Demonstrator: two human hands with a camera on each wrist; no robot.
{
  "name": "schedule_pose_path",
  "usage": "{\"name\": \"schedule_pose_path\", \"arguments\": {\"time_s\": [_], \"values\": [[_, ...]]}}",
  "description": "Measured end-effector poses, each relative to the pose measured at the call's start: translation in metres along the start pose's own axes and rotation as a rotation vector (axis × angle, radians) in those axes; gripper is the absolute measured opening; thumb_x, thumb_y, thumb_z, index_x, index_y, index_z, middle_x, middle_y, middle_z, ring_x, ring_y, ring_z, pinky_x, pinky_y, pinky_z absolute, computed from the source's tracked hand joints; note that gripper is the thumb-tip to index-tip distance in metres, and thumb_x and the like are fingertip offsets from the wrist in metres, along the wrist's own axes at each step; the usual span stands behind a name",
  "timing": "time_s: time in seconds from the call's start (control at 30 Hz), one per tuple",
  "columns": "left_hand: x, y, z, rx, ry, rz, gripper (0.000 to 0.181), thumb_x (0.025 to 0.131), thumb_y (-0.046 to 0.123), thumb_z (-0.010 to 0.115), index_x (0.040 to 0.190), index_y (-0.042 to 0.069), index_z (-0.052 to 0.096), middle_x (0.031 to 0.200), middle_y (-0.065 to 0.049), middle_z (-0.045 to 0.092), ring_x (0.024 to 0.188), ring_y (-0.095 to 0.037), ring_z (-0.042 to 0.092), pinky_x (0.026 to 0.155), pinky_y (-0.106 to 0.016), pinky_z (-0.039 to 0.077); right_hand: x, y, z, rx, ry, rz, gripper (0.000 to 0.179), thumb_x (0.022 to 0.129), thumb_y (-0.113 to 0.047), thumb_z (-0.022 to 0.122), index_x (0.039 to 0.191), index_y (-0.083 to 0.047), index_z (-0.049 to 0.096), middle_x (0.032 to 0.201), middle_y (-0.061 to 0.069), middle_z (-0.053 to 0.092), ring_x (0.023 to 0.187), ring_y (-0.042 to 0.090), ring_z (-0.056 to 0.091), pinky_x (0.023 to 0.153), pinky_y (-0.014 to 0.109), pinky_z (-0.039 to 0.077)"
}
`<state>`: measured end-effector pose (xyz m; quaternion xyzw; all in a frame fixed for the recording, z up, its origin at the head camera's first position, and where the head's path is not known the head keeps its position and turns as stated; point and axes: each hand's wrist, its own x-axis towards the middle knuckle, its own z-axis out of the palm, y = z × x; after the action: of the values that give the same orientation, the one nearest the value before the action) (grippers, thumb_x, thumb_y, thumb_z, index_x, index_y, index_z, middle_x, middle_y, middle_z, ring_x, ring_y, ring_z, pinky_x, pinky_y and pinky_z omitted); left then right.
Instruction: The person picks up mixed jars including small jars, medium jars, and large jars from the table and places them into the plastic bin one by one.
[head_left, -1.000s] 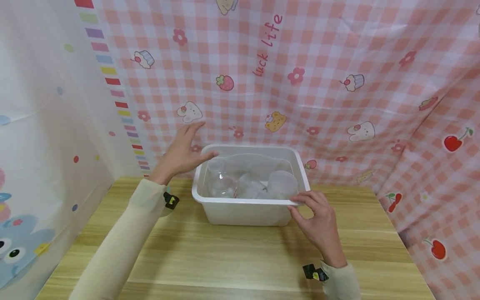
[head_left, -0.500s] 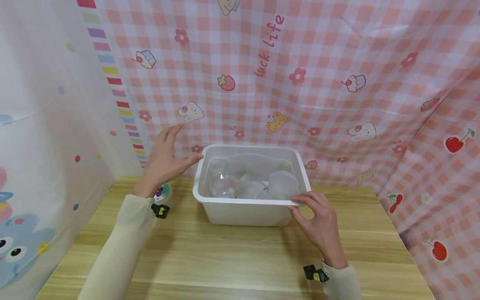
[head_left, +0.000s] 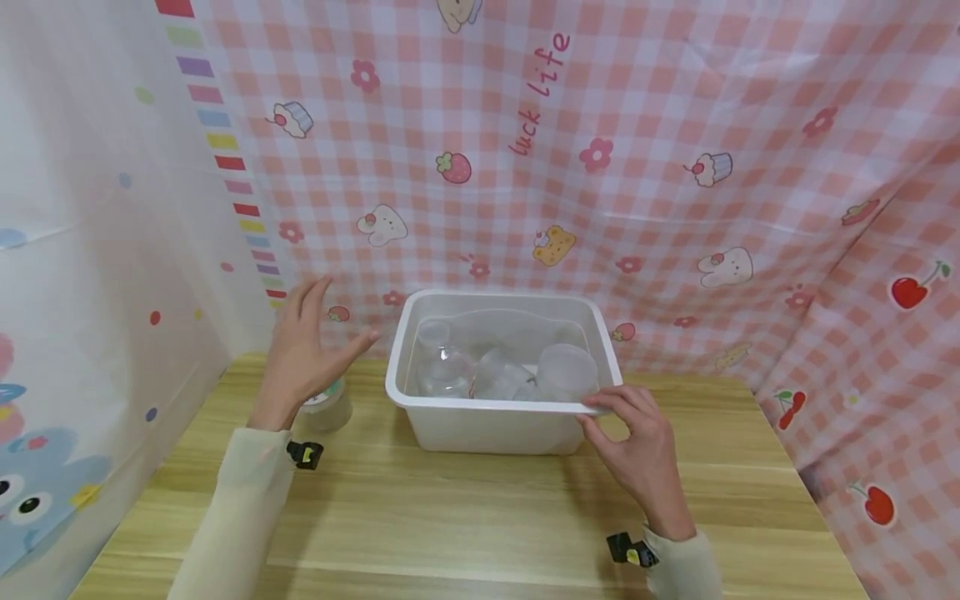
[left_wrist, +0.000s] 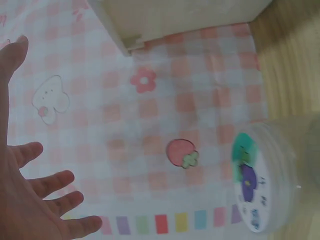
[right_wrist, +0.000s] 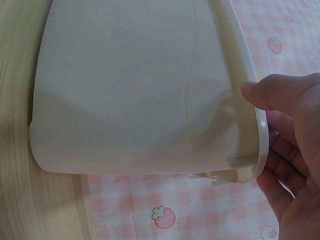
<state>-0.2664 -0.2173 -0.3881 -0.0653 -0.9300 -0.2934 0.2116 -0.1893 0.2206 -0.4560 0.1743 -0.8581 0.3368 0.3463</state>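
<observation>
A white plastic bin [head_left: 495,429] stands on the table against the cloth backdrop, with clear plastic containers inside. My right hand [head_left: 641,442] pinches its rim at the front right corner; in the right wrist view the thumb [right_wrist: 270,92] lies on the near side of the rim and the fingers are behind it. To the left of the bin is a clear round jar [head_left: 330,412], its lid [left_wrist: 252,185] bearing a purple and green label. My left hand [head_left: 300,354] hovers by the jar with fingers and thumb spread, holding nothing, and partly hides it in the head view.
Inside the bin are a clear container [head_left: 446,371] at left, another [head_left: 498,375] in the middle and a frosted round one [head_left: 567,371] at right. A pink checked cloth [head_left: 480,208] hangs behind, a white cloth [head_left: 112,250] at left. Wooden table [head_left: 450,525] spreads in front.
My left hand has moved left and down, from beside the bin's back left corner to over the jar, which now shows more. The right hand stays on the rim.
</observation>
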Motion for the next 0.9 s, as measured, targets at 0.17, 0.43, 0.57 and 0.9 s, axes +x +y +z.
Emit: {"name": "schedule_pose_path", "arguments": {"time_s": [0.17, 0.43, 0.57, 0.9], "values": [[-0.011, -0.011, 0.003, -0.013, 0.000, -0.049, 0.109, 0.080, 0.067, 0.076, 0.164, 0.023, 0.022, 0.166, -0.017, 0.024, 0.151, -0.043, 0.024, 0.114, -0.072, 0.029, -0.001, -0.001, 0.000, 0.005, 0.004, -0.004, 0.020, 0.078, -0.011, 0.089, 0.095, -0.012, 0.079, 0.101, 0.001, 0.073, 0.099, 0.017, 0.060, 0.088, 0.018, 0.044], [-0.027, -0.034, 0.008, -0.083, -0.013, -0.094, 0.108, 0.084, 0.059, 0.077, 0.165, 0.024, 0.016, 0.165, -0.022, 0.023, 0.150, -0.046, 0.022, 0.111, -0.075, 0.028, 0.000, 0.000, 0.001, 0.020, 0.013, -0.016, 0.020, 0.078, -0.010, 0.089, 0.095, -0.011, 0.079, 0.101, 0.002, 0.074, 0.099, 0.019, 0.061, 0.089, 0.017, 0.044], [-0.036, -0.045, 0.011, -0.109, -0.052, -0.150, 0.112, 0.085, 0.060, 0.076, 0.166, 0.018, 0.011, 0.165, -0.026, 0.020, 0.150, -0.049, 0.022, 0.112, -0.076, 0.027, -0.001, 0.001, 0.001, 0.018, 0.008, -0.010, 0.020, 0.078, -0.011, 0.089, 0.095, -0.012, 0.079, 0.102, 0.002, 0.074, 0.100, 0.019, 0.061, 0.090, 0.018, 0.045], [-0.049, -0.064, 0.019, -0.213, -0.070, -0.256, 0.116, 0.084, 0.058, 0.078, 0.166, 0.020, 0.007, 0.169, -0.023, 0.015, 0.153, -0.051, 0.018, 0.114, -0.077, 0.021, -0.002, 0.001, 0.000, 0.011, -0.003, 0.006, 0.020, 0.079, -0.011, 0.088, 0.096, -0.012, 0.079, 0.103, 0.001, 0.073, 0.101, 0.017, 0.060, 0.091, 0.016, 0.044]]}}
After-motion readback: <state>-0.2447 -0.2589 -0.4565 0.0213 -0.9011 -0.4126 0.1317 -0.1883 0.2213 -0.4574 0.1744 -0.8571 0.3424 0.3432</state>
